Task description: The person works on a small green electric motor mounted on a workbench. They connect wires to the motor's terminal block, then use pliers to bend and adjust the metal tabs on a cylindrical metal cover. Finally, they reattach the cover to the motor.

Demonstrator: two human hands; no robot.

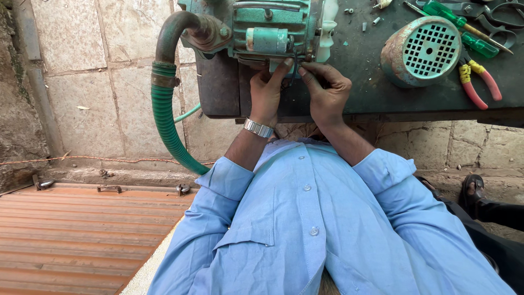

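Your left hand (pixel 267 90) and right hand (pixel 326 90) pinch thin wires (pixel 295 59) under the worn green motor (pixel 267 27) at the bench (pixel 360 93) edge; open room at 3 o'clock.

Bright, even daylight, soft and diffuse, without glare; only faint shadows, deepest under the desk (pixel 382 104) edge and beneath the motor (pixel 267 27). Sharp across the centre, shirt (pixel 305 229) folds crisp. Wide-angle bending at the edges, paving lines curved. Slight softness at the far corners
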